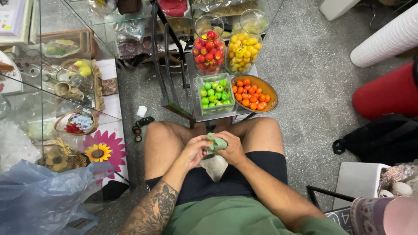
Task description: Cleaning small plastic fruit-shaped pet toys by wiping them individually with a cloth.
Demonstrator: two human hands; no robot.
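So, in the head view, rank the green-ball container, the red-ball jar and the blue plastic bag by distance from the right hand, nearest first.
1. Green-ball container: straight ahead of the right hand, on the small table.
2. Red-ball jar: behind that container, farther ahead.
3. Blue plastic bag: far off to the left, by the glass shelves.

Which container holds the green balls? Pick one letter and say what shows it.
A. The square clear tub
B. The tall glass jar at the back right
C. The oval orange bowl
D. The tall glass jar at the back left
A: the green balls lie in the square clear tub; the orange bowl holds orange balls, and the two tall jars hold red balls and yellow balls.
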